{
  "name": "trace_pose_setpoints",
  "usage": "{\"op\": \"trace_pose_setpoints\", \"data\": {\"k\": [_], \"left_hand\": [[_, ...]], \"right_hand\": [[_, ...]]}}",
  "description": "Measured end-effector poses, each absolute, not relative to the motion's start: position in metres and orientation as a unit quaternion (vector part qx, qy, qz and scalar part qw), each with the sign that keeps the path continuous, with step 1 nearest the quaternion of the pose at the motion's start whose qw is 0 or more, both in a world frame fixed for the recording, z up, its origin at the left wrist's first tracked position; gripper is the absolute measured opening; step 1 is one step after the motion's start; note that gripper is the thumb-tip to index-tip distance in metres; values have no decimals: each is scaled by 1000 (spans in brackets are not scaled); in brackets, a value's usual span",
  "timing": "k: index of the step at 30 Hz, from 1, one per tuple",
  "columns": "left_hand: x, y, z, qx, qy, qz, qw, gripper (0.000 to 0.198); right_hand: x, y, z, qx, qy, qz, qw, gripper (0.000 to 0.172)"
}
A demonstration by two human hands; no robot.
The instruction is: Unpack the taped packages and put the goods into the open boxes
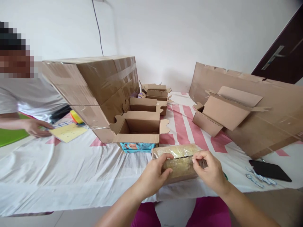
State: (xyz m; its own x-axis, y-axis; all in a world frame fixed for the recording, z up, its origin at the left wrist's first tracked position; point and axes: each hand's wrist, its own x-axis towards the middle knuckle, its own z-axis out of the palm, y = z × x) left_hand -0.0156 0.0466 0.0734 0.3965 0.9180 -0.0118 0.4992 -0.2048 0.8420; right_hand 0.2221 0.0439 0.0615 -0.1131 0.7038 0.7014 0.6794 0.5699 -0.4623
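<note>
1. Head view: the left hand (153,176) rests on the left end of a taped box (181,170), thumb and forefinger spread apart on its face; the other fingers are hidden, so whether it grips cannot be told
2. The right hand (210,168) has thumb and forefinger pressed together at the right end of the dark seam along the box; whatever they pinch is too small to make out
3. The taped box lies between the two hands, near the front edge of the cloth-covered tabletop (94,179)
4. Just beyond the left hand stands an open box with a blue printed side (138,147), flaps raised; more open boxes (143,103) stand in a line behind it
5. Farther off, to the left of that line, rises a stack of large cartons (97,83)
6. Beyond the right hand, a flapped box (227,108) leans tilted before a big cardboard panel (281,110)
7. To the right of the right hand lies a flat black object (271,170)
8. Well left of the left hand, a co-worker's hand (38,127) is at the edge of a yellow sheet (68,132)
</note>
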Motion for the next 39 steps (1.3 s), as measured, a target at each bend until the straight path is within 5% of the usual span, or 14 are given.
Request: {"op": "trace_pose_setpoints", "data": {"k": [6, 18, 28, 39], "left_hand": [[-19, 45, 76, 726, 504, 237, 404, 44], [-16, 45, 77, 725, 510, 223, 405, 42], [-17, 43, 73, 729, 505, 235, 398, 41], [-19, 43, 75, 727, 500, 241, 403, 41]], "right_hand": [[256, 53, 75, -492, -616, -2, 615, 22], [269, 18, 64, -317, -843, -195, 388, 28], [238, 1, 53, -359, -844, -197, 346, 29], [249, -5, 63, -373, -830, -70, 409, 33]]}}
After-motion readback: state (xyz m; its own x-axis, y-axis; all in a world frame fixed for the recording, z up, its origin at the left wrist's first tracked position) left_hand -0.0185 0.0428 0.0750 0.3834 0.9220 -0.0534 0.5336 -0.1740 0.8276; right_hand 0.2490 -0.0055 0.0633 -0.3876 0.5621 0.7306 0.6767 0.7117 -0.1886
